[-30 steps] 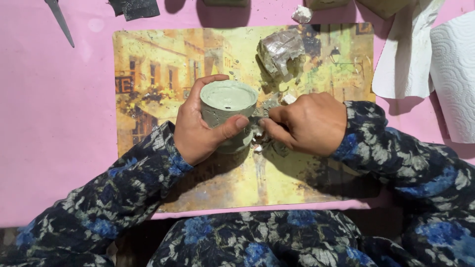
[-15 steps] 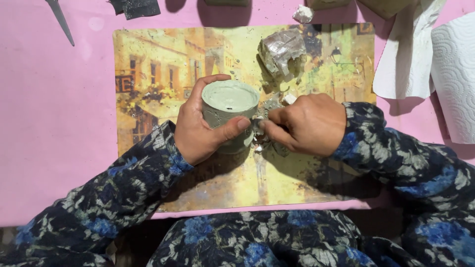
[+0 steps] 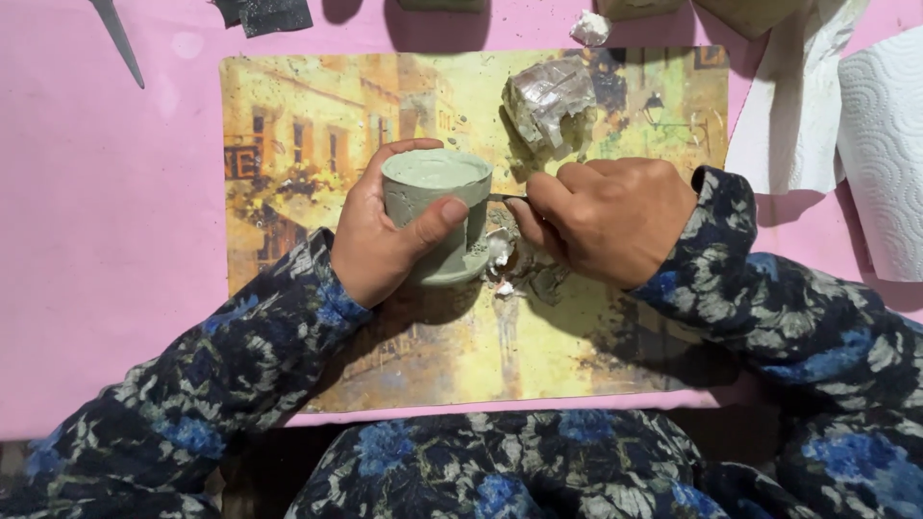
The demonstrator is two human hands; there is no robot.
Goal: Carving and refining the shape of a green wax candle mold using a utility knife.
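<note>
Pink tabletop, picture placemat [image 3: 317, 125] under me. My left hand [image 3: 385, 240] clamps the pale green cup [image 3: 437, 207] upright; my right hand [image 3: 606, 226] pinches a thin blade [image 3: 508, 198] at its wall. I judge scraping half done: flakes [image 3: 500, 259] already lie beside its base.

The right hand [image 3: 608, 231] has been raised slightly, and its thin metal tool [image 3: 507, 198] is now seen pressed against the upper side of the pale green cup [image 3: 435, 207].

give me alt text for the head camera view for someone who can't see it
The left hand grips a pale green cup on a picture placemat while the right hand presses a thin metal tool against its side.
</note>
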